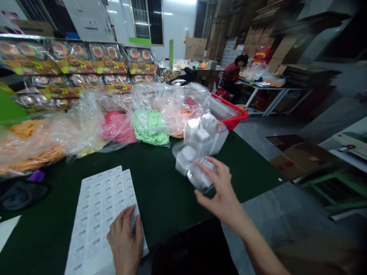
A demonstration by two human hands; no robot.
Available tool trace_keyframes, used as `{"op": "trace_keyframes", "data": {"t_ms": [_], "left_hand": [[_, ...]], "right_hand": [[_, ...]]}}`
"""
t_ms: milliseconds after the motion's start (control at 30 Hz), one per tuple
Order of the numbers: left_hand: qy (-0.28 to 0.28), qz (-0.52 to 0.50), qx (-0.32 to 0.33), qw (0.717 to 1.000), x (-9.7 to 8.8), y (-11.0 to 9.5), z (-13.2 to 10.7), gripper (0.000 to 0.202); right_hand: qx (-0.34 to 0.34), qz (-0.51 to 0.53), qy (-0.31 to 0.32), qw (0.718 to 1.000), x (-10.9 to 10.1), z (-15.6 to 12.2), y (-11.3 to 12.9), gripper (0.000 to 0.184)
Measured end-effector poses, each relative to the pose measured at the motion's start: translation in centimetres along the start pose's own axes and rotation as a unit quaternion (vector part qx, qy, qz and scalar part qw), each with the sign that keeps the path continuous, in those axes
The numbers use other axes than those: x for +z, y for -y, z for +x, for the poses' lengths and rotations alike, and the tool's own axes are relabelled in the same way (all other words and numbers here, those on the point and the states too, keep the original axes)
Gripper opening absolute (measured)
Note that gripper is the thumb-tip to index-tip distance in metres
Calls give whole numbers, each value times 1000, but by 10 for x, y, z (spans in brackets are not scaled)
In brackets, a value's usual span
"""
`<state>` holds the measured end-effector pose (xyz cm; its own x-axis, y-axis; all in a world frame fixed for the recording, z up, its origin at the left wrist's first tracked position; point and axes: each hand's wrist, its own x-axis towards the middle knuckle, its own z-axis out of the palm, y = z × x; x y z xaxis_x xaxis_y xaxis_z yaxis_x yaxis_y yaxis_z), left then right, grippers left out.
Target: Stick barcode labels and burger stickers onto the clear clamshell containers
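Observation:
My left hand (126, 238) lies on a stack of white label sheets (99, 206), its fingers loosely bent and resting on the paper near the right edge. Printed rows of small labels cover the sheets. My right hand (219, 191) is spread, with thumb and fingers apart, beside a small clear plastic container (202, 177). One fingertip overlaps the container's top; blur hides whether it touches. Just behind stands another clear container (187, 156), followed by taller stacks of clear containers (203, 133). White patches show on several of them.
Plastic bags of green pieces (150, 126), pink pieces (119, 126) and orange pieces (31, 149) line the back of the dark green table (160, 194). Behind them rise stacked burger-picture packs (107, 59). A red basket (235, 118) stands back right. Another person (232, 74) sits farther off.

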<state>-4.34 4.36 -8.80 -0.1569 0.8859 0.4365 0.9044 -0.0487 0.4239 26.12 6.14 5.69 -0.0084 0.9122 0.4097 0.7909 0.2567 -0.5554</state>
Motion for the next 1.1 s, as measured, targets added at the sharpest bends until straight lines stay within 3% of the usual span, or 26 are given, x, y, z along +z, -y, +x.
{"op": "trace_keyframes", "data": {"t_ms": [67,133,267,400,567,733,900,967,1100], "left_hand": [[2,2,1,1000,0,0,-1,42],[2,1,4,1000,0,0,-2,42],[-3,-5,10,1000,2,2,-4,40],[-6,-5,14,1000,2,1,-4,36],[-5,-14,14,1000,0,-1,-4,33],[-1,-39,17,999,-1,-1,-5,29],[-4,-101,19,995,-5,9,-5,30],[21,-114,12,993,-8,15,-1,33],[67,-117,15,991,-14,26,9,36]], "right_hand": [[-8,-66,25,997,-20,19,-22,70],[-12,-98,101,990,-28,36,-43,70],[-29,-110,231,966,-25,57,-66,74],[-27,-117,250,961,-18,64,-70,71],[-26,-54,189,980,-7,56,-80,58],[15,55,35,998,-10,33,-83,76],[119,129,-75,982,-6,-7,-91,51],[161,160,-98,969,5,-21,-104,62],[208,225,-80,949,31,-31,-125,106]]}}
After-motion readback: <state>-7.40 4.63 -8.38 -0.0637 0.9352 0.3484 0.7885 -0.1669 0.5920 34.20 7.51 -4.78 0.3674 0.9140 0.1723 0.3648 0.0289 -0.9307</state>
